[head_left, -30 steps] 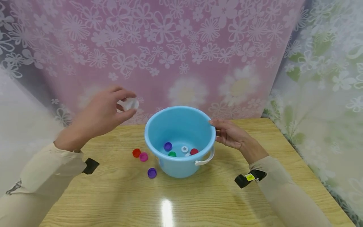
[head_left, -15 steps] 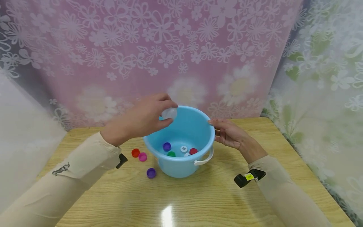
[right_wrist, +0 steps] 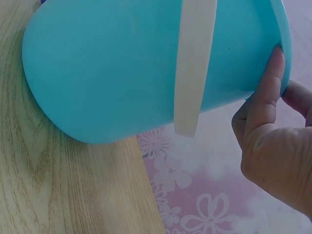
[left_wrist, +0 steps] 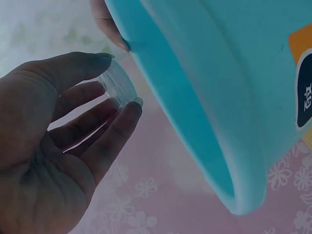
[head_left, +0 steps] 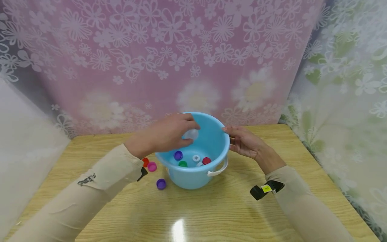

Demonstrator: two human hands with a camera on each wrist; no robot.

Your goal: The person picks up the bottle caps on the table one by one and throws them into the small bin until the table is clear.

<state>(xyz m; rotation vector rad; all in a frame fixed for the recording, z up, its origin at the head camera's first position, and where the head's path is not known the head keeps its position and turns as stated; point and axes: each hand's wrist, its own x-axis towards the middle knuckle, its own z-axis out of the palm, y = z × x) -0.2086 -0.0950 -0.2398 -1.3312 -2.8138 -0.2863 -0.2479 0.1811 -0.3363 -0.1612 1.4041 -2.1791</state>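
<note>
My left hand point(head_left: 164, 132) is over the left side of a light-blue bucket point(head_left: 188, 178), pinching a clear plastic bottle cap point(left_wrist: 118, 87) between thumb and fingertips. Fine ridges run round the cap's side in the left wrist view. In the head view the cap overlaps the bucket's opening. At the bucket's right, my right hand point(head_left: 246, 143) grips the rim point(right_wrist: 286, 53) with thumb and fingers. On the bucket floor lie a purple cap point(head_left: 178, 155), a green cap point(head_left: 182, 164), a red cap point(head_left: 207, 161) and a white cap point(head_left: 196, 158).
Left of the bucket on the wooden table point(head_left: 130, 208) lie an orange-red cap point(head_left: 145, 162), partly behind the left wrist, a pink cap point(head_left: 152, 166) and a purple cap point(head_left: 161, 184). The bucket's white handle point(head_left: 218, 170) hangs at its right front. A pink flowered curtain point(head_left: 181, 60) rises behind.
My left hand has moved right and down with the clear bottle cap, from left of the bucket to over its opening. The right hand has stayed at the rim.
</note>
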